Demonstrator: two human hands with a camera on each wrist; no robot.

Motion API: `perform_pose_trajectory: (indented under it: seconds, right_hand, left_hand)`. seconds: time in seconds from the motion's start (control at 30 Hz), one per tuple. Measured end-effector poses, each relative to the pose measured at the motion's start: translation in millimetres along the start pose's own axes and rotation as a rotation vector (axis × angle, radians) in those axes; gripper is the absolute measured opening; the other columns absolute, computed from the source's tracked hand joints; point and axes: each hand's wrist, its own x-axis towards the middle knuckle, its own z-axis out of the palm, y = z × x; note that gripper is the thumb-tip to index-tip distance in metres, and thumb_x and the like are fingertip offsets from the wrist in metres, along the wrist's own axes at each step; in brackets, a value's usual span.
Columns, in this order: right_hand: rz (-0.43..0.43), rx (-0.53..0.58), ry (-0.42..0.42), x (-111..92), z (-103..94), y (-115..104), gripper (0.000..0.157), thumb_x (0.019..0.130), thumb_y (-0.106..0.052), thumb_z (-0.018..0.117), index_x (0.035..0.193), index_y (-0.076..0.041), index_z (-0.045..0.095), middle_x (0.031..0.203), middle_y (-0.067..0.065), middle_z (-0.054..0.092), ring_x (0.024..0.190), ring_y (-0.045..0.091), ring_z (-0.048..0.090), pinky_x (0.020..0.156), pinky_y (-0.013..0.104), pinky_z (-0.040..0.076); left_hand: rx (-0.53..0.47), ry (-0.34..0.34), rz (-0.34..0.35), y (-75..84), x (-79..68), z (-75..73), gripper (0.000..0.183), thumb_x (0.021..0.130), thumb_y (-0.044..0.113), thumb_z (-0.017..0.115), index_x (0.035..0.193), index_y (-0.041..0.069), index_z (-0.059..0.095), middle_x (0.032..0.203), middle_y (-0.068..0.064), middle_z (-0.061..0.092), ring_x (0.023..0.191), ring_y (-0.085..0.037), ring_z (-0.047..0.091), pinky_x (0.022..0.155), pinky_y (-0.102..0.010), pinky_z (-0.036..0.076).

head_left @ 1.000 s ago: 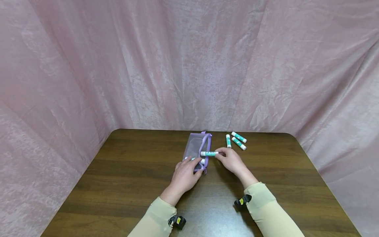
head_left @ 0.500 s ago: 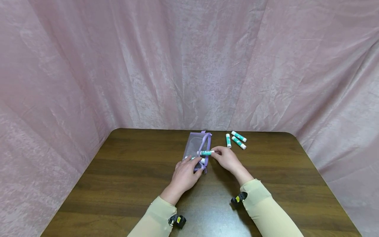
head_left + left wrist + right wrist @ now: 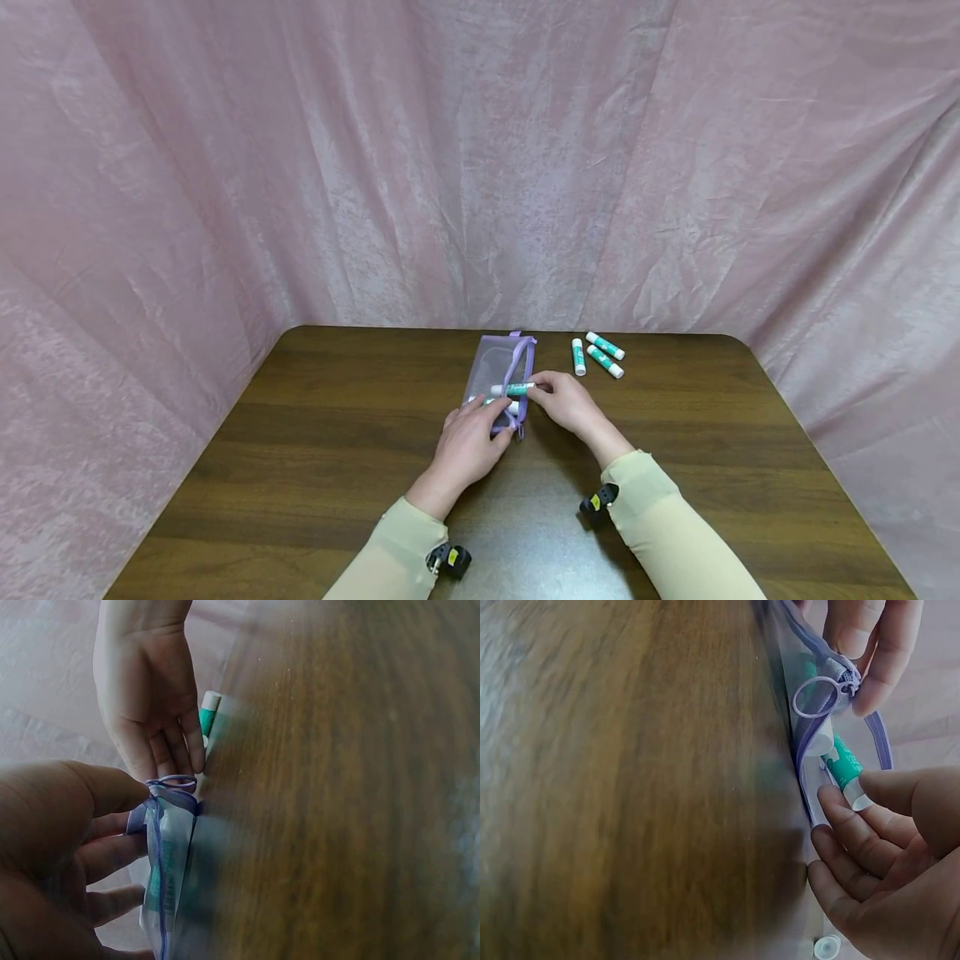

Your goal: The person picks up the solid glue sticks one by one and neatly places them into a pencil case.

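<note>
Purple-trimmed mesh pouch (image 3: 487,365) lies under the left hand (image 3: 467,443), fingers spread; the right hand (image 3: 572,406) pinches a teal-and-white stick (image 3: 517,389), partway inside it. Watching remotely, I'd fear a snag on the zip edge (image 3: 879,739) if the pouch sags.

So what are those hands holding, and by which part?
The right hand pinches a green-and-white cylindrical tube by its outer white end; the left hand holds the purple-trimmed mesh pouch by its near end.

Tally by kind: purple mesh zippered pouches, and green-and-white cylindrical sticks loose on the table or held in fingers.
Purple mesh zippered pouch: 1
Green-and-white cylindrical sticks: 4 (3 loose, 1 in the right hand)
Total: 5
</note>
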Motion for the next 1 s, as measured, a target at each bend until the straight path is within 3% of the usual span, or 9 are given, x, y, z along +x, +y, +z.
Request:
perform_pose_trajectory:
  seconds: [0.2,0.5,0.63,0.9,1.0]
  right_hand:
    - [-0.010,-0.022,0.013,4,5.9,1,0.019,0.104,-0.036,0.078,0.115,-0.022,0.084,0.106,-0.007,0.079,0.099,0.012,0.068,0.086,0.040,0.055]
    - [-0.074,-0.045,-0.052,3,3.2,-12,0.027,0.107,-0.036,0.074,0.120,-0.014,0.083,0.112,0.005,0.080,0.103,0.024,0.072,0.088,0.046,0.057]
    - [-0.062,-0.092,-0.054,4,4.9,-14,0.024,0.106,-0.036,0.074,0.119,-0.018,0.083,0.112,0.000,0.080,0.104,0.019,0.071,0.087,0.043,0.057]
    - [-0.042,-0.077,-0.093,-20,-17.5,-73,0.019,0.108,-0.021,0.072,0.119,-0.009,0.082,0.113,0.006,0.079,0.108,0.028,0.072,0.097,0.053,0.056]
    - [-0.083,-0.077,-0.083,-18,-14.4,-69,0.018,0.108,-0.022,0.072,0.116,-0.011,0.083,0.108,0.004,0.078,0.103,0.026,0.070,0.094,0.050,0.055]
  left_hand:
    - [0.001,-0.005,-0.003,-0.9,0.5,0.8,0.046,0.106,0.026,0.076,0.150,0.015,0.068,0.149,-0.007,0.070,0.152,-0.037,0.051,0.118,-0.074,0.037]
    - [0.009,-0.003,-0.002,-1.8,0.8,1.6,0.047,0.106,0.028,0.076,0.151,0.016,0.068,0.149,-0.006,0.070,0.151,-0.036,0.052,0.118,-0.074,0.037]
    - [0.012,-0.008,-0.008,-1.7,1.1,2.0,0.047,0.106,0.029,0.076,0.151,0.017,0.068,0.150,-0.006,0.069,0.152,-0.037,0.051,0.118,-0.073,0.036]
    - [0.019,0.004,0.011,-1.1,1.1,1.6,0.047,0.106,0.028,0.076,0.151,0.015,0.068,0.150,-0.007,0.069,0.151,-0.038,0.052,0.117,-0.073,0.038]
    - [0.023,0.015,0.023,-1.0,0.7,1.3,0.047,0.106,0.029,0.076,0.150,0.014,0.069,0.149,-0.007,0.070,0.150,-0.039,0.053,0.116,-0.073,0.039]
